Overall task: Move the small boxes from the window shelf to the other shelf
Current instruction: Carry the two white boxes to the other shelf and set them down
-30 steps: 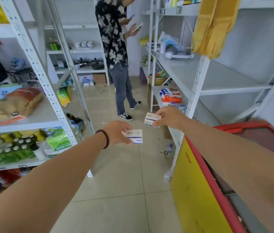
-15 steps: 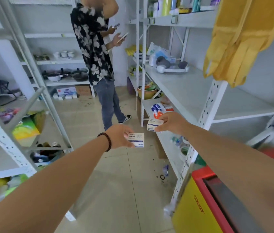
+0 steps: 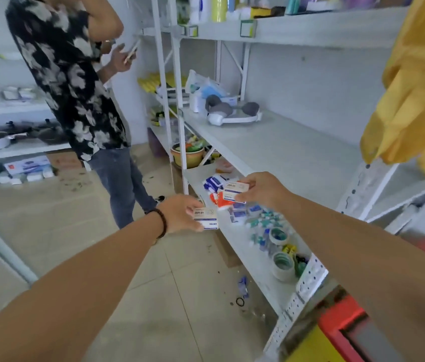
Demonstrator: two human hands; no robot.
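Observation:
My left hand (image 3: 180, 214) grips a small white box with blue print (image 3: 206, 218) out in front of me, just off the front edge of the lower white shelf (image 3: 253, 259). My right hand (image 3: 261, 189) pinches small white boxes (image 3: 234, 192), which look like two stacked, held above the lower shelf's packets. A dark bead bracelet sits on my left wrist. Above the lower shelf runs a wide white middle shelf (image 3: 289, 150), mostly bare.
A person in a black floral shirt (image 3: 75, 82) stands in the aisle to the left, holding a phone. Tape rolls (image 3: 283, 265) and small bottles lie on the lower shelf. Yellow gloves (image 3: 415, 100) hang at the right. A red and yellow crate (image 3: 336, 333) sits at bottom right.
The view has swung right and closer to the white rack. Both hands, still holding their boxes, have moved toward the lower shelf; the right one now hovers over it.

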